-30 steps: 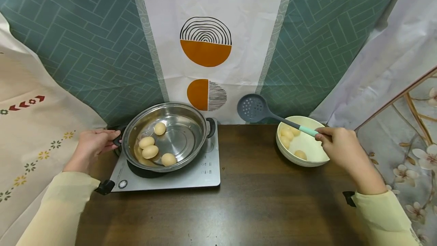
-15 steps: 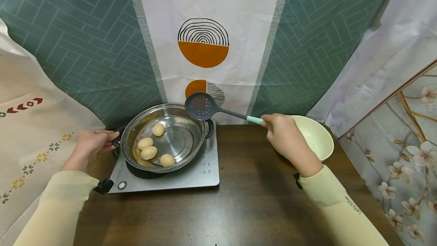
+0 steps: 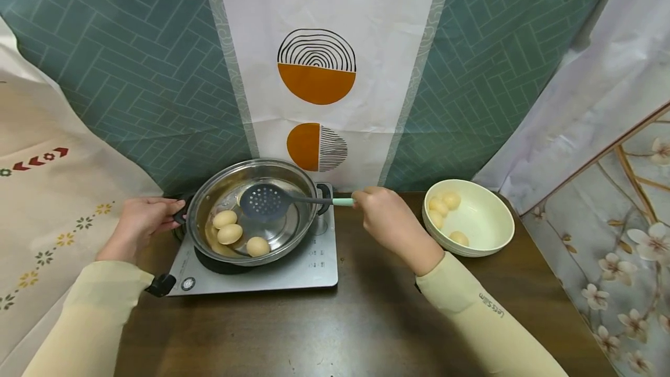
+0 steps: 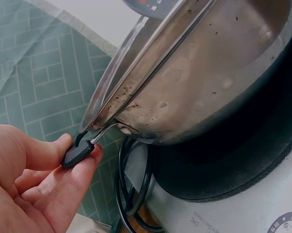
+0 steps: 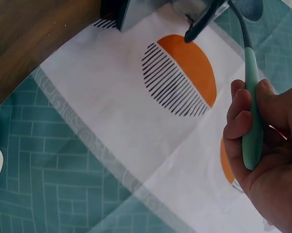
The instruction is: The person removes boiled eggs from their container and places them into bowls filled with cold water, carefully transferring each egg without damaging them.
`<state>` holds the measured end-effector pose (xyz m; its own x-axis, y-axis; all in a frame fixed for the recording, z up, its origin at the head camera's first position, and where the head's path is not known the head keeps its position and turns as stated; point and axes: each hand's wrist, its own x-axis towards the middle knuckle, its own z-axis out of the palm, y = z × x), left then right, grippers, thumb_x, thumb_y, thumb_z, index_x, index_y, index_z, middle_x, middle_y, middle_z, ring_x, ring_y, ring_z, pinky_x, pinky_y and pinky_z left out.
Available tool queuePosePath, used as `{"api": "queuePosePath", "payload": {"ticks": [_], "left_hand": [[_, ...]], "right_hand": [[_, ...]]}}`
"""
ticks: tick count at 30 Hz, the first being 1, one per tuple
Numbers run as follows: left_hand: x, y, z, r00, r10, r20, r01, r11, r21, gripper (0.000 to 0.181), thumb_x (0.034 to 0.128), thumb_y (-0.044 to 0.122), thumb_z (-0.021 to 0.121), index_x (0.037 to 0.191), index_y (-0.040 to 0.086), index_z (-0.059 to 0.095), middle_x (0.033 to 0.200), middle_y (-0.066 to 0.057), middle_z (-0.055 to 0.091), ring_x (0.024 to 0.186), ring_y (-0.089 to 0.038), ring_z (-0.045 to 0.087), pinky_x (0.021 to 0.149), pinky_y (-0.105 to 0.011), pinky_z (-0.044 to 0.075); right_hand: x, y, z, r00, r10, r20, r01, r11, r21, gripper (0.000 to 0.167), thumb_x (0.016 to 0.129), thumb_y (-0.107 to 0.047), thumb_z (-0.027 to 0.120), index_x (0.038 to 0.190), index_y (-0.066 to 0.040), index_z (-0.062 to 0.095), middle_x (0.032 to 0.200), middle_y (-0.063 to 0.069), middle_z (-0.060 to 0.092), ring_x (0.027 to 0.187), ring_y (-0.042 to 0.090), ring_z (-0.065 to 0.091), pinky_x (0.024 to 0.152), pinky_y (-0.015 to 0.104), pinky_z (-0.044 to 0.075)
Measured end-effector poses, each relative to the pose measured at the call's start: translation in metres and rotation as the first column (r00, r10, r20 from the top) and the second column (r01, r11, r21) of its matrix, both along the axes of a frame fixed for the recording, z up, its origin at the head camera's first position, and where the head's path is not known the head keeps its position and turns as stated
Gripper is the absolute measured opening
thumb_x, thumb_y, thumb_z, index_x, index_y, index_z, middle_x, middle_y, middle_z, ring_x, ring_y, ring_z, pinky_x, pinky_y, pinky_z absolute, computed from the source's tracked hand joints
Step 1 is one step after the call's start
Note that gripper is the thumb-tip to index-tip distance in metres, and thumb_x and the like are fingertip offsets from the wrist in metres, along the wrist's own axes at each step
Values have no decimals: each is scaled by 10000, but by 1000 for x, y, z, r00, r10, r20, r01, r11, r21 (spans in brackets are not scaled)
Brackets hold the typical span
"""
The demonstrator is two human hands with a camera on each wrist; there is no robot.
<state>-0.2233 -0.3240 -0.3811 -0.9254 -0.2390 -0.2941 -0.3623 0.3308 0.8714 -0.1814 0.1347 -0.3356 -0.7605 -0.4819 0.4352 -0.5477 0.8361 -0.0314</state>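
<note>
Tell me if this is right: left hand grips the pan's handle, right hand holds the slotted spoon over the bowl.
Not quite: the head view shows the slotted spoon over the pan, not the bowl. The rest of it is right.

A dark brown table (image 3: 262, 336) with wood lines is at the near side, and a soft white shine (image 3: 333, 330) glows on it. Behind it hangs a far wall cloth (image 3: 131, 74), green with thin brick lines. Down its middle goes a wide white stripe (image 3: 377, 74) with a pale curly band (image 3: 232, 63) along each edge. Orange and black round shapes (image 3: 316, 67) sit on the stripe, one above another. On the left is a cream cloth (image 3: 31, 208) with red arrows (image 3: 36, 163) and rows of little yellow and green flowers (image 3: 65, 239). On the right, a wrinkly white cloth (image 3: 602, 74) meets a gray sheet (image 3: 570, 255) with big white flowers (image 3: 651, 240).
</note>
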Motion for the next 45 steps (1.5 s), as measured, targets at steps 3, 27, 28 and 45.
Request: {"api": "queuePosePath", "payload": {"ticks": [3, 27, 28, 45], "left_hand": [[1, 0, 0, 1000, 1, -4, -1, 1000, -5, 460, 880, 278, 653, 1210, -30, 566, 672, 139, 638, 613, -52, 657, 661, -260, 607], [3, -2, -2, 1000, 3, -29, -3, 1000, 2, 418, 881, 291, 651, 1172, 0, 581, 685, 155, 637, 624, -48, 658, 637, -245, 604], [3, -2, -1, 999, 0, -34, 0, 1000, 3, 390, 880, 291, 652, 1154, 19, 596, 688, 158, 636, 625, -46, 657, 635, -241, 603], [1, 0, -4, 998, 25, -51, -23, 999, 43, 188, 871, 259, 667, 981, 107, 658, 663, 139, 644, 612, -39, 650, 604, -227, 599]], "right_hand": [[1, -4, -4, 1000, 14, 3, -15, 1000, 20, 126, 779, 14, 661, 782, -111, 646, 689, 13, 604, 648, 200, 599, 568, 324, 535], [6, -17, -2, 983, 56, 173, -68, 995, 66, 217, 745, 61, 627, 777, -144, 691, 683, -32, 626, 614, 122, 563, 547, 248, 501], [6, -18, -1, 980, 53, 193, -66, 996, 65, 207, 751, 50, 631, 767, -149, 689, 670, -40, 619, 601, 114, 545, 536, 243, 488], [6, -20, 5, 871, 45, 489, -19, 998, -57, 189, 856, -57, 615, 749, -183, 706, 631, -62, 556, 570, 83, 409, 499, 184, 373]]}}
